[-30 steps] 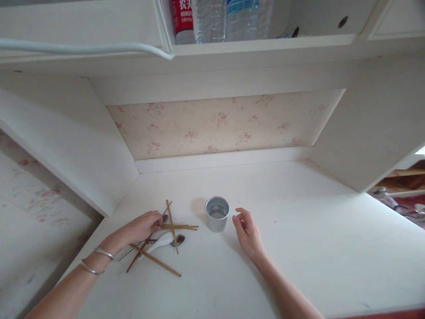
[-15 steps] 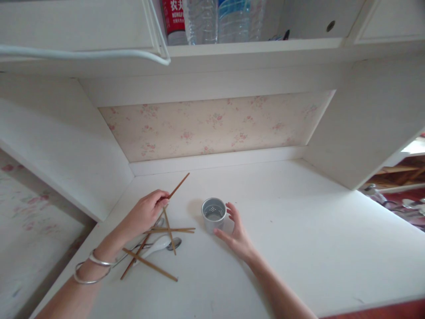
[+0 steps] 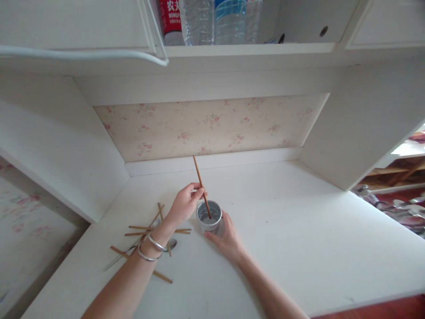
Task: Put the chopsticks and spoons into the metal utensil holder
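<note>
My left hand (image 3: 186, 204) pinches a brown chopstick (image 3: 198, 172), whose lower end is inside a grey metal utensil cup (image 3: 203, 225) with small holes. The cup stands upright on the white tabletop. My right hand (image 3: 230, 239) curves around the cup's right side and front, thumb and fingers against it. Left of the cup, under and beside my left forearm, lie several loose chopsticks (image 3: 162, 277) crossing one another. A metal spoon (image 3: 171, 244) is among them, partly covered by my wrist.
White side panels (image 3: 352, 119) and a flowered back wall (image 3: 212, 126) enclose the tabletop (image 3: 282, 230). Overhead, a shelf holds plastic bottles (image 3: 229, 24) and a red-labelled bottle (image 3: 171, 22). A white cable (image 3: 83, 54) hangs at upper left.
My left hand has moved right with the chopstick, turned it more upright and brought its lower end into the cup. My right hand has closed in against the cup.
</note>
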